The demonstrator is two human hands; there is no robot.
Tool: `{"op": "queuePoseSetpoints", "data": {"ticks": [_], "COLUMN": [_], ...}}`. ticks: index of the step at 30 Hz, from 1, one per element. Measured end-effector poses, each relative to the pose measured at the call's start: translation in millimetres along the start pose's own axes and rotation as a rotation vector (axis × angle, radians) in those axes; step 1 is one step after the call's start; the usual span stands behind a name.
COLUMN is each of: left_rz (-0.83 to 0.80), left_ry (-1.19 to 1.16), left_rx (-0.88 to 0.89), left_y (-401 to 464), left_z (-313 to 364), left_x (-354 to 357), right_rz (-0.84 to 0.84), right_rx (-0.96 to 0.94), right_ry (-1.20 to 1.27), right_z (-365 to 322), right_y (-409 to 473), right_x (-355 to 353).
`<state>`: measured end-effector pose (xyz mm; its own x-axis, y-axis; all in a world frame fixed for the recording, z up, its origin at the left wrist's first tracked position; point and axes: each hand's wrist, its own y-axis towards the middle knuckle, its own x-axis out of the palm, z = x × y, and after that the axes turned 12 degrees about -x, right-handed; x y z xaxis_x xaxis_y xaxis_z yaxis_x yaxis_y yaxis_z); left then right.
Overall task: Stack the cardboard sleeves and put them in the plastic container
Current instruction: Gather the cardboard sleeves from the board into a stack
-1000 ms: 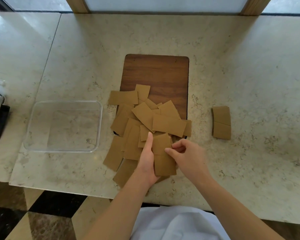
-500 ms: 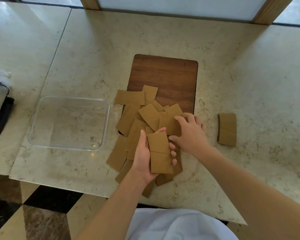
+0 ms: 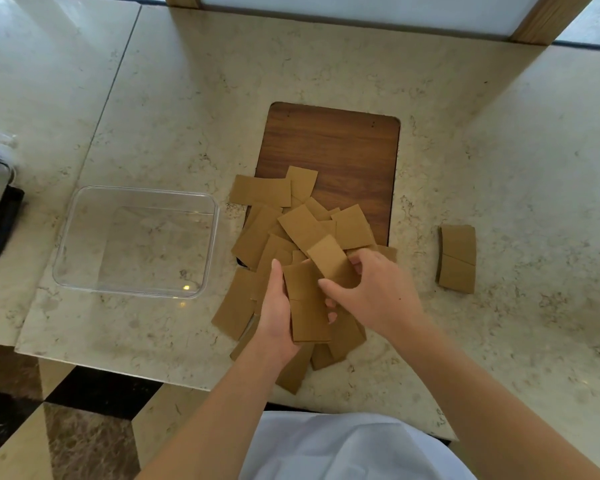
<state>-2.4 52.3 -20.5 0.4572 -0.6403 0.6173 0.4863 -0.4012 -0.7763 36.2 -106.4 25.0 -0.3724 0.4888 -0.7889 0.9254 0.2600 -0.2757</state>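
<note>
Stacking step: small stack (image 3: 309, 306) gripped by left hand (image 3: 278, 317); another sleeve (image 3: 329, 259) pinched by right hand (image 3: 374, 292), to be squared on top.

Marble counter (image 3: 499, 150) — container (image 3: 84, 216), board (image 3: 326, 147), sleeves (image 3: 457, 258)

I stand at a polished stone counter (image 3: 326, 64), cream with brown veining, with a seam between its slabs, in what looks like a café or hotel service area. The floor (image 3: 66, 410) below is glossy marble laid in dark and light diamonds. Wooden frames (image 3: 551, 19) edge pale panels behind the counter. A wooden board (image 3: 329, 150) lies on the counter.
</note>
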Motion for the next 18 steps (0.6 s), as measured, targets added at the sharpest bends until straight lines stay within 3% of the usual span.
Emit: {"op": "queuePoseSetpoints", "data": {"ticks": [6, 14, 18], "left_rz": [0.155, 0.125, 0.136], "left_ry": [0.118, 0.184, 0.222], "left_rx": [0.031, 0.096, 0.024], "left_y": [3.1, -8.0, -5.5], "left_z": [-3.6, -10.1, -2.9], "left_x": [8.8, 17.0, 19.4], "right_rz": [0.009, 0.007, -0.037], "right_rx": [-0.004, -0.04, -0.066], "right_ry": [-0.074, -0.204, -0.244], "right_z": [-29.8, -37.5, -40.0], "right_y": [-22.7, -25.2, -25.9], "right_x": [11.6, 2.3, -4.0]}}
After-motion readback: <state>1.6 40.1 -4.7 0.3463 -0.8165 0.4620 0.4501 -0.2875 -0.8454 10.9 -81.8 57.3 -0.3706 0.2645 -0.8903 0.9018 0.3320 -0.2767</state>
